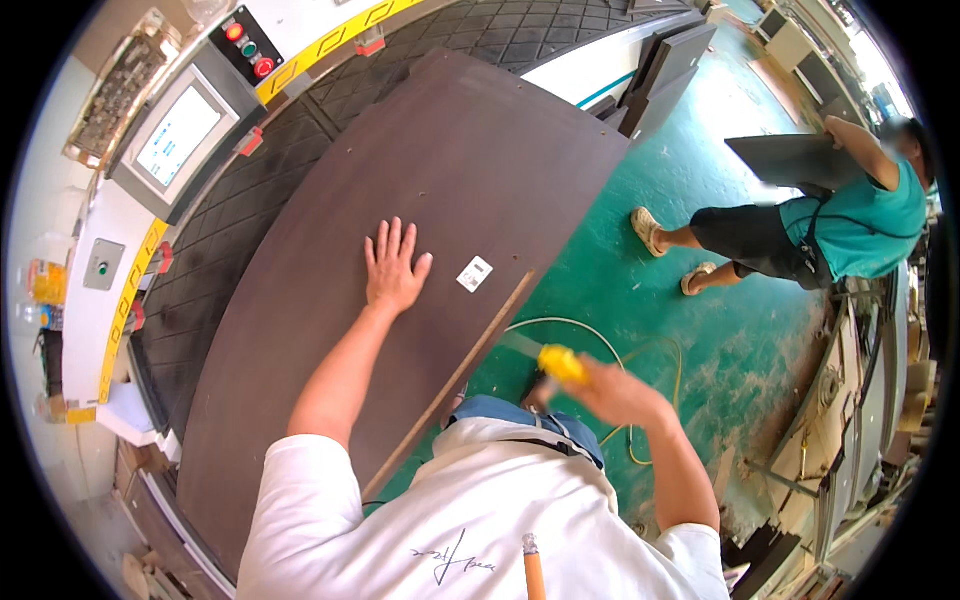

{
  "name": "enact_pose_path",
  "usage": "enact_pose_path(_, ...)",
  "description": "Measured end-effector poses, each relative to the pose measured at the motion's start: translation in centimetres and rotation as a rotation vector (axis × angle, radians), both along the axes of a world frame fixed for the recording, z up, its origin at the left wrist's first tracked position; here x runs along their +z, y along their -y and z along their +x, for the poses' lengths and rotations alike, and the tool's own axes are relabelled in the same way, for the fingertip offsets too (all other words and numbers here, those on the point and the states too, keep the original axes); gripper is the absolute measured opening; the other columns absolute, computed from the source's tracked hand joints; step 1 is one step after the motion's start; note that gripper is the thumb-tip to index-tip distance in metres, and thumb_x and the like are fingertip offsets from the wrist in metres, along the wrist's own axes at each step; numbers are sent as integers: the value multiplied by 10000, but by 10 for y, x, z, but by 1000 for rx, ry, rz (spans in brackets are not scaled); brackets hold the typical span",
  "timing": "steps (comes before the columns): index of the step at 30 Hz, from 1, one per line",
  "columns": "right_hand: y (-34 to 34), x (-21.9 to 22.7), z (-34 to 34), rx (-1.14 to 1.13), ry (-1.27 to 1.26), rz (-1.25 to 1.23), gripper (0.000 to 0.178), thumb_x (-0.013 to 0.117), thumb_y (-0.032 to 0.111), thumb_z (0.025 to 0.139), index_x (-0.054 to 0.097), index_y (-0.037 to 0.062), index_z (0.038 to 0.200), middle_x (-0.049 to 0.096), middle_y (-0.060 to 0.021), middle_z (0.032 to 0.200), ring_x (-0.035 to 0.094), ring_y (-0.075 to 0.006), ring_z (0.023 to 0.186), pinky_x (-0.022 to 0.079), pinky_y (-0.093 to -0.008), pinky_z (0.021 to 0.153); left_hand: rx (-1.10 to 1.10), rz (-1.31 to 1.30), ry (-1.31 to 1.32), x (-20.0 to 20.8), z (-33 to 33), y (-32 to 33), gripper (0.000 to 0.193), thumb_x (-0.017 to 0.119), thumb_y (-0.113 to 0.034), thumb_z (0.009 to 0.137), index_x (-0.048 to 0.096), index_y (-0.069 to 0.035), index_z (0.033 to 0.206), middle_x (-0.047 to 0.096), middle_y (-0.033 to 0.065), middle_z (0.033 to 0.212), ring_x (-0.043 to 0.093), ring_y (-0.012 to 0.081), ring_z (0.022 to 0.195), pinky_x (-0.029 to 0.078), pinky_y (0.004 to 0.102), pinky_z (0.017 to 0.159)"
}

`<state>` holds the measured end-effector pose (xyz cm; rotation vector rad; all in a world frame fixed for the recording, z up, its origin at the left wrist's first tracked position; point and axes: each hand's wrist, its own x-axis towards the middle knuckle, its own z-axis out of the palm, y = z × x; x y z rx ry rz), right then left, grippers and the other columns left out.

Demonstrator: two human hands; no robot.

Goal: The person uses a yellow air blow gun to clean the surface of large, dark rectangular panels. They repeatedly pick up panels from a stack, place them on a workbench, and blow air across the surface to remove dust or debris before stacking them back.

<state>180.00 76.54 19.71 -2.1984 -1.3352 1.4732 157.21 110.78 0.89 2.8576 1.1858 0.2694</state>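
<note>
- We are resting the left hand (398, 275) flat on the brown panel (330, 260), fingers straight and thumb spread; it is pressing or steadying, gripping nothing.
- We are wrapping the right hand (620, 395) around a yellow tool (563, 363), holding it over the floor (720, 400) just right of the panel. A pale, blurred part is pointing from it toward the panel's pale edge (487, 335); we cannot tell its kind, or whether it is touching.
- The panel is lying face up before us and to our left, over a black ridged bed (230, 220), its pale edge running beside our body. A white label (475, 273) is sitting on it, right of the left hand.
- By our judgement, we are in the middle of working that edge by hand, one palm steadying while the other hand is wielding the tool.
- The next move, we are judging, is calling for a firm left palm and a controlled stroke along the edge, sparing the brown face.
- A hose (575, 321) is looping on the floor below the tool, so we are minding our feet.
- Farther right, a co-worker (855, 220) is carrying a dark board (785, 160), well apart from us.
</note>
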Motion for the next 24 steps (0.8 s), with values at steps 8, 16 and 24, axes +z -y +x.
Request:
enact_pose_path(8, 37, 1, 106, -77, 208, 268, 434, 558, 354, 1051, 530, -3, 1296, 703, -196, 792, 680, -417, 729, 516, -492, 654, 167, -64, 86, 1, 59, 99, 665, 515, -474, 1027, 416, -92, 1562, 294, 169, 1672, 213, 359, 1564, 132, 596, 1255)
enact_pose_path(16, -8, -30, 174, -165, -78, 221, 463, 548, 360, 1060, 532, -49, 1277, 671, -181, 770, 663, -302, 651, 504, -416, 631, 276, -112, 39, 18, 114, 123, 678, 507, -470, 1031, 395, -82, 1574, 245, 178, 1689, 155, 357, 1580, 85, 597, 1258)
enact_pose_path(24, -154, -54, 168, -28, -160, 400, 448, 551, 364, 1052, 526, -42, 1239, 692, -291, 894, 678, -495, 869, 530, -515, 749, 645, -84, -35, -1, 112, -37, 716, 401, -549, 1054, 339, -107, 1614, 245, 128, 1707, 150, 297, 1595, 91, 587, 1263)
